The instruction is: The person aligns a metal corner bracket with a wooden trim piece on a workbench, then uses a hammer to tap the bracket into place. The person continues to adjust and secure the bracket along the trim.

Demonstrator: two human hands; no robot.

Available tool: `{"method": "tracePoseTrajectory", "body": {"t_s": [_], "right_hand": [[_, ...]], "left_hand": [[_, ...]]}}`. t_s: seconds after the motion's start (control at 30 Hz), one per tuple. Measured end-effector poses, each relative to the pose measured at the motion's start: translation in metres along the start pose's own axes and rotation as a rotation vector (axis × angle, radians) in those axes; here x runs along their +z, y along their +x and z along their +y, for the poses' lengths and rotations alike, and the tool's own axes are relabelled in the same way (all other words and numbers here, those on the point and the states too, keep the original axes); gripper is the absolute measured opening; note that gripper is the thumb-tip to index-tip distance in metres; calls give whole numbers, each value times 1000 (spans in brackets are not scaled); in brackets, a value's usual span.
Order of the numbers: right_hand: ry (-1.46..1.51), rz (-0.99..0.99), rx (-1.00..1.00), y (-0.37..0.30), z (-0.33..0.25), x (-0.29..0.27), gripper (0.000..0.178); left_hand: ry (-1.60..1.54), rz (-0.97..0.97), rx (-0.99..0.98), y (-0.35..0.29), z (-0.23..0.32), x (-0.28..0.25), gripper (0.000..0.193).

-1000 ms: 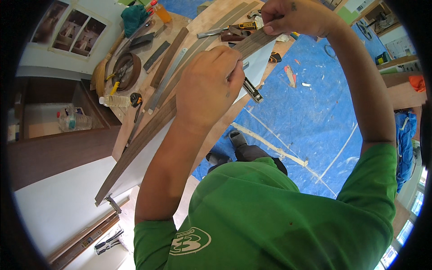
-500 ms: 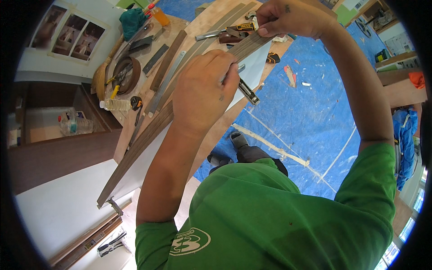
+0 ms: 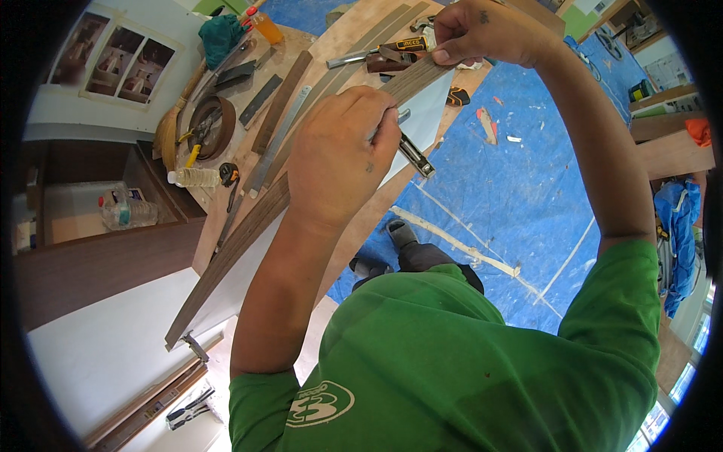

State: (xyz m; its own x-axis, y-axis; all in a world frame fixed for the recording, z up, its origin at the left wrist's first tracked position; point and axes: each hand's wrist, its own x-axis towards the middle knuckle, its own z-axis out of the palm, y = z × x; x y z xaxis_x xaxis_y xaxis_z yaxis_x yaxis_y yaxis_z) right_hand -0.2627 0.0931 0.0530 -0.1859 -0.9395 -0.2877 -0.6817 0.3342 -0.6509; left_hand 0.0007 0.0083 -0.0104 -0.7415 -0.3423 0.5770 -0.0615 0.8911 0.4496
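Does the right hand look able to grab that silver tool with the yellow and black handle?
Probably yes: the right hand is close to the yellow and black handle, nothing seems in between, but that hand pinches the long brown wooden strip and must likely let go.

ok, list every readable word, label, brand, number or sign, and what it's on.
Yellow-and-black handle: lettering, not copied.
Green shirt: pale oval print, not copied.
Pale sheet, upper right: too small to read.
Dark marks on left hand, right hand: too small to read.
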Motion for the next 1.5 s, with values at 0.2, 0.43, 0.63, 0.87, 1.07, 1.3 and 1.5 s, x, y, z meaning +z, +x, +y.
{"method": "tracePoseTrajectory", "body": {"t_s": [0.2, 0.43, 0.63, 0.87, 1.07, 1.3, 1.5], "right_hand": [[220, 23, -29, 8, 27, 10, 25], [384, 388, -95, -1, 79, 47, 43], [945, 370, -311, -11, 85, 129, 55], [1162, 346, -471, 8, 64, 147, 56], [1284, 506, -457, 13, 60, 163, 46], [1319, 556, -447, 15, 57, 168, 44], [1277, 581, -430, 16, 56, 169, 44]], "left_hand": [[-31, -7, -14, 2, 1, 0, 8], [-10, -21, -48, 3, 3, -2, 8], [-38, -11, -51, 7, 2, 1, 8], [22, -61, -135, 8, 9, -3, 15], [95, -126, -175, 9, 13, -3, 25], [126, -128, -109, 9, 13, -3, 24], [132, -120, -96, 9, 13, -3, 24]]}}
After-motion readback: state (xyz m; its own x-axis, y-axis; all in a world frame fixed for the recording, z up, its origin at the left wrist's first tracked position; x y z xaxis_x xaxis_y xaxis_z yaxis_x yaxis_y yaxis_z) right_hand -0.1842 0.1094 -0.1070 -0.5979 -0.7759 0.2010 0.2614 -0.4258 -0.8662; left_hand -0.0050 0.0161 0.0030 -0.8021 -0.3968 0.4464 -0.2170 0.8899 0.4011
